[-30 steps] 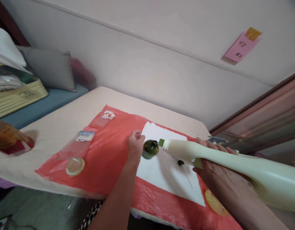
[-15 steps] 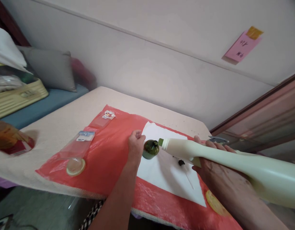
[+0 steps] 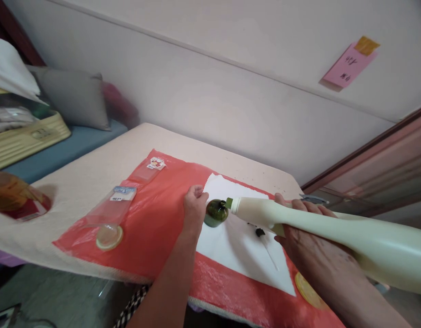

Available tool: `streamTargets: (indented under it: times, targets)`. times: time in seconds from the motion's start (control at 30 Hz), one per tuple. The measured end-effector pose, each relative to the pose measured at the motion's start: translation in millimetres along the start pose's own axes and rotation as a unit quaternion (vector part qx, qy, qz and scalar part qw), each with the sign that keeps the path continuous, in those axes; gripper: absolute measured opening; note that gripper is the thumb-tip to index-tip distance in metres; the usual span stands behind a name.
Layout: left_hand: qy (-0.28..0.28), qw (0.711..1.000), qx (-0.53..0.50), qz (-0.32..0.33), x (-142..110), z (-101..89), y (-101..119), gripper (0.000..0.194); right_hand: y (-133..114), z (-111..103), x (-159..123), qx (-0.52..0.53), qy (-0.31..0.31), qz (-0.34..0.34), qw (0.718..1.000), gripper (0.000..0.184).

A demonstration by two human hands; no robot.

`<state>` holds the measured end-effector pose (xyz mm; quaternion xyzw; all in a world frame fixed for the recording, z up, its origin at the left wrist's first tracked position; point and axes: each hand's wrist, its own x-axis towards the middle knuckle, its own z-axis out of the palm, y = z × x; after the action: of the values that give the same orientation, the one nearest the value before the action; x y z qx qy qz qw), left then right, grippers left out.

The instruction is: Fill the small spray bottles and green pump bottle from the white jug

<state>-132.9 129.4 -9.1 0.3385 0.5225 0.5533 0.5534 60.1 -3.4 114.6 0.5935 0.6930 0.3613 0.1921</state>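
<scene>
My right hand [image 3: 309, 228] is wrapped round a long cream plastic bottle-like container [image 3: 361, 237], which lies nearly level and reaches past the right edge. Its ridged white neck and green tip point left, at the top of a small round, glossy dark green pot [image 3: 216, 214]. Whether tip and pot touch I cannot tell. Just left of the pot, my left hand [image 3: 195, 202] is closed with its fingers curled; what they hold, if anything, is hidden. Beneath the pot is a white sheet [image 3: 241, 255], with a small black piece [image 3: 260, 232] and a thin pale stick [image 3: 271, 255] on it.
A red plastic sheet [image 3: 156, 218] covers part of the table [image 3: 183, 146]. Two clear packets and a round pale lid-like piece [image 3: 110, 238] lie at left. A yellow disc [image 3: 308, 289] is near my right forearm. A blurred orange-red package [image 3: 17, 198] stands far left.
The view has shifted very slightly. Both hands, the cream container and the green pot keep their places relative to each other.
</scene>
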Motion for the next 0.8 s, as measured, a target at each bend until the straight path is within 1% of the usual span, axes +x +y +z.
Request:
streamTargets:
  times: [0.1, 0.33, 0.67, 0.8]
  targets:
    - [0.000, 1.000, 0.000, 0.001, 0.4, 0.0, -0.5, 0.027, 0.3, -0.7, -1.2, 0.006, -0.003, -0.001, 1.000, 0.079]
    - [-0.002, 1.000, 0.006, 0.006, 1.7, -0.3, -2.1, 0.025, -0.9, -0.5, -1.7, -0.005, 0.003, 0.002, 1.000, 0.074]
    - [-0.003, 1.000, 0.011, -0.001, 0.6, -0.4, -1.0, 0.027, -1.6, -1.0, -1.7, 0.005, 0.006, 0.007, 1.000, 0.075]
    - [-0.005, 1.000, 0.012, 0.001, -0.7, -0.7, 0.1, 0.026, -0.6, -0.9, -2.7, 0.003, 0.015, 0.000, 1.000, 0.070]
